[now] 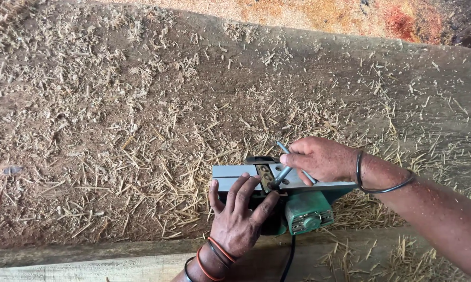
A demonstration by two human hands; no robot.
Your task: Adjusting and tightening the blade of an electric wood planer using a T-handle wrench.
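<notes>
A green electric planer (303, 211) lies upside down on a wooden beam, its flat grey metal sole (230, 172) facing up. My left hand (240, 214) presses down on the planer body and sole from the near side. My right hand (321, 159) grips a slim metal socket wrench (282, 172) whose tip sits on the cutter drum (267, 176) in the gap of the sole. A black cord (287, 261) runs from the planer toward me. Red and black bangles circle my left wrist, a black bangle my right.
A wide wooden slab (141, 130) covered in wood shavings fills most of the view. A pale timber beam (89, 263) runs along the near edge. Sawdust and reddish debris (402, 21) lie on the ground beyond the slab.
</notes>
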